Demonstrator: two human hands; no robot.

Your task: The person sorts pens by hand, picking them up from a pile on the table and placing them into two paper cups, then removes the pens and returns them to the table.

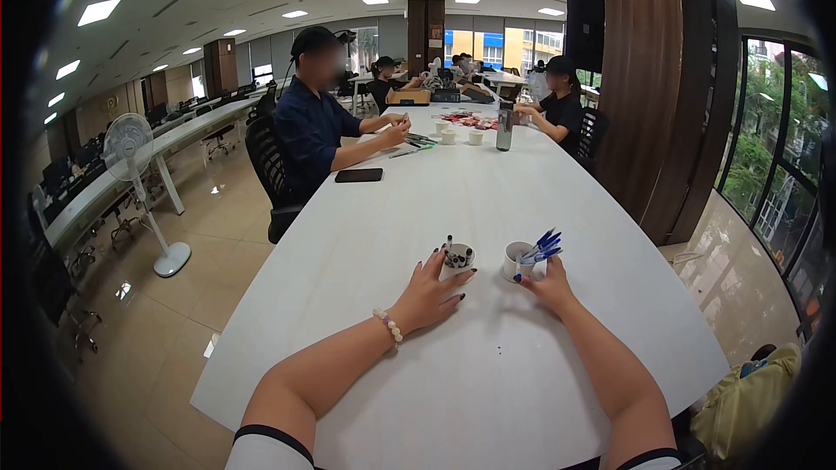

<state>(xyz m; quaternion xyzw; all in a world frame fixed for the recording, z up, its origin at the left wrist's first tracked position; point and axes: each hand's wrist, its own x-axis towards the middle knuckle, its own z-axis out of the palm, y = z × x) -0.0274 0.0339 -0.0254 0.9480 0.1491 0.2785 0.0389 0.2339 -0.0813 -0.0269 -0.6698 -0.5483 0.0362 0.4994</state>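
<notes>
A small white cup stands on the white table with several black pens in it. My left hand is around its left and near sides, fingers spread against the cup wall and thumb held apart. To its right is a second white cup with several blue pens leaning out to the right. My right hand holds this cup at its near right side, thumb in front and fingers by the pens. The fingers partly cover both cups.
A dark phone lies at the table's left edge. Farther off stand a grey bottle and small white cups, near loose pens and red packets. Two people sit on either side. A yellow bag is at the lower right.
</notes>
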